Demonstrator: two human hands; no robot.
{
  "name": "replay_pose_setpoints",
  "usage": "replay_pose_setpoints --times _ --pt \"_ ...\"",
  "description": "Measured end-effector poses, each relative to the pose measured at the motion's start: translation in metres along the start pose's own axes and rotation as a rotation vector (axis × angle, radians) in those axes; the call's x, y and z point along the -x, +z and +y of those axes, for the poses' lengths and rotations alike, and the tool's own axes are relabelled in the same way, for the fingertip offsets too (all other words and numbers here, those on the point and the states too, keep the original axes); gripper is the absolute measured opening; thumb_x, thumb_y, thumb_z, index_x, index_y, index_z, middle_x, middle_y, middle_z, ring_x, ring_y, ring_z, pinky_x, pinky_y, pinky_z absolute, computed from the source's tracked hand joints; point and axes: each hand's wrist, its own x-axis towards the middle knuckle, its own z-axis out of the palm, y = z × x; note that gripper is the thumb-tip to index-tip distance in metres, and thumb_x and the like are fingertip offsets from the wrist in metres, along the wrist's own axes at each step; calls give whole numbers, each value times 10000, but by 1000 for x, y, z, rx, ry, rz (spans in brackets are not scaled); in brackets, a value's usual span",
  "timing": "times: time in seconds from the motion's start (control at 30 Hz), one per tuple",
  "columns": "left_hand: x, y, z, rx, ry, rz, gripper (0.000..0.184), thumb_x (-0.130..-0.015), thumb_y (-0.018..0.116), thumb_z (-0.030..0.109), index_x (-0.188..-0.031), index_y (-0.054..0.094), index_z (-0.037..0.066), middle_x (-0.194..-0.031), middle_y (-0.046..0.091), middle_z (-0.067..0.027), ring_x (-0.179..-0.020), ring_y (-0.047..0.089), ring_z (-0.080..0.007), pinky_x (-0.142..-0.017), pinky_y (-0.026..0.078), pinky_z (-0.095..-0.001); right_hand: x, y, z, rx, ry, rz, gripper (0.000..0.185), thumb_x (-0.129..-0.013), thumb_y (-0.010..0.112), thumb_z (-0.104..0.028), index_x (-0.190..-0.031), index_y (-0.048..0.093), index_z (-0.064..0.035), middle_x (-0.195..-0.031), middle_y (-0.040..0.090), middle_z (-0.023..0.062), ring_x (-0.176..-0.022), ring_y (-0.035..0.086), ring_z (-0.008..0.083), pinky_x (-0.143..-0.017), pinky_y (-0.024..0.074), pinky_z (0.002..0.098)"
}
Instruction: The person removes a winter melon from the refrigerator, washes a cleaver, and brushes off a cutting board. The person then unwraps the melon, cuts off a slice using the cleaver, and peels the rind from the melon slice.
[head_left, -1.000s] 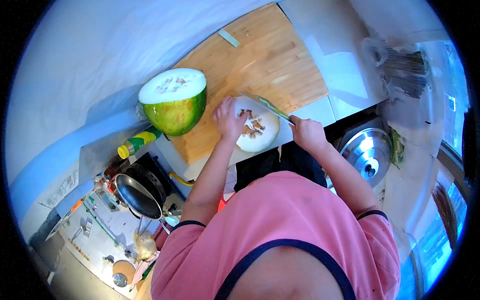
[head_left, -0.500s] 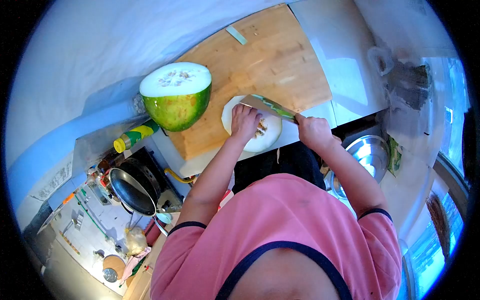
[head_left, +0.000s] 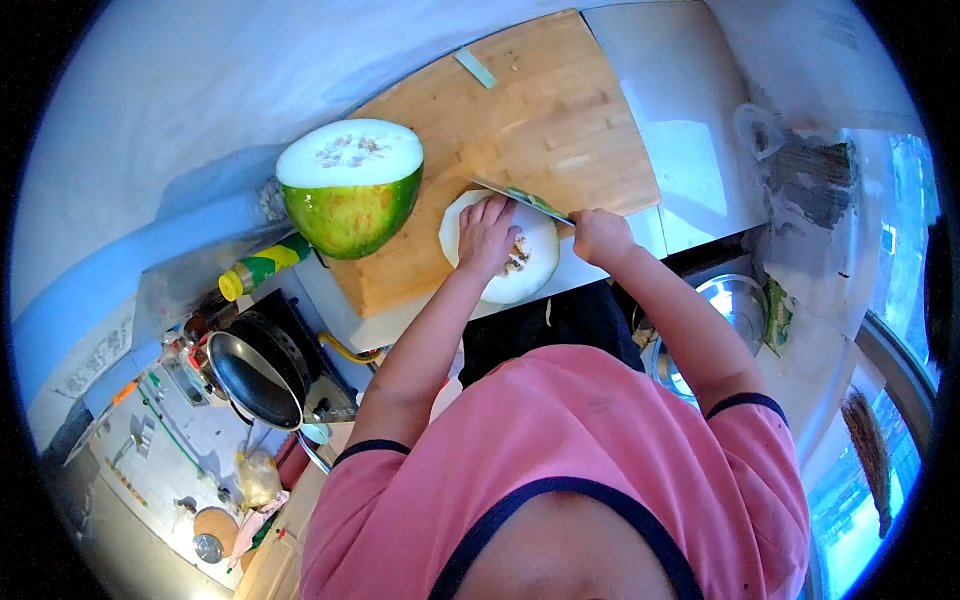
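A round white melon slice [head_left: 535,262] with a brownish seedy middle lies at the near edge of the wooden cutting board [head_left: 560,110]. My left hand [head_left: 487,233] rests on top of the slice, fingers spread a little and holding nothing. In my right hand [head_left: 602,238] is the handle of a knife [head_left: 528,199], whose blade lies across the far edge of the slice, close beyond my left fingertips. To the left, a large green melon piece [head_left: 350,205] sits with its white cut face up. A pale green strip [head_left: 475,69] lies at the board's far edge.
Left of the board is a green and yellow bottle [head_left: 265,265]. Below it, a dark pan [head_left: 257,378] stands near the stove. At the right are a round metal lid or basin [head_left: 735,305] and a window [head_left: 870,480].
My left hand has moved from the seedy middle to the left part of the slice. The knife swung out and came back to the slice's far edge. The camera's view has shifted slightly.
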Motion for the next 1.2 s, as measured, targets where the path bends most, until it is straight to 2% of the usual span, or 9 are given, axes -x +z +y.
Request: replay_pose_setpoints --times 0.33,0.43,0.5,0.63,0.77,0.97,1.07,1.13,1.2 --pt "1 -5 -25 -20 -173 -91 773 -634 797 352 -1279 464 87 -1229 505 -124 -1188 435 -303 -1055 273 -478 31 -11 3 -202 57 243 223 -884 540 -268 -973 660 -101 -799 665 193 -756 659 351 -670 526 455" --pt "24 -1 -24 -58 -218 130 678 -684 767 303 -1255 490 65 -1214 524 -125 -1167 455 -317 -1041 305 -467 55 -10 1 -65 21 196 198 -874 556 -256 -967 632 -99 -710 654 167 -688 661 341 -616 526 456" --pt "28 5 -20 5 18 149 458 -741 712 220 -1145 588 43 -1171 554 -135 -1136 478 -332 -1009 353 -456 67 -8 -4 -35 20 149 194 -871 550 -241 -971 626 -93 -710 656 164 -680 664 338 -614 528 449" --pt "18 12 -7 -1 75 -60 246 -715 650 108 -947 662 29 -1179 539 -138 -1161 468 -319 -1035 351 -442 77 0 -2 20 14 109 191 -843 505 -147 -983 609 -69 -709 661 168 -658 670 328 -596 531 445" --pt "12 6 -4 -7 113 -67 264 -723 639 91 -980 653 33 -1158 549 -139 -1158 467 -321 -1035 349 -440 78 3 1 17 18 122 215 -821 489 -108 -1000 600 -61 -717 663 176 -659 671 330 -584 531 449" --pt "7 5 -5 20 159 -6 171 -697 677 109 -850 658 35 -1032 585 -131 -1080 500 -329 -949 397 -443 76 -7 -5 -14 50 39 203 -820 492 -115 -978 608 -59 -725 660 189 -685 671 341 -628 539 453" --pt "7 4 -6 56 164 18 229 -694 677 107 -909 653 34 -1056 578 -129 -1086 498 -323 -955 392 -446 71 -5 -4 -17 72 25 190 -808 507 -110 -943 630 -58 -763 665 192 -716 673 340 -655 542 449" --pt "7 5 -6 67 115 -56 448 -717 658 93 -1159 585 83 -1223 523 -96 -1190 450 -294 -999 363 -435 58 1 -1 -45 84 8 188 -800 522 -117 -930 643 -57 -793 668 193 -742 674 342 -675 543 447" --pt "5 3 -5 71 116 -65 472 -714 662 92 -1178 574 95 -1237 517 -92 -1193 447 -290 -1003 358 -437 41 11 3 -76 96 -7 185 -793 536 -123 -917 656 -55 -823 671 195 -767 674 343 -696 543 445"
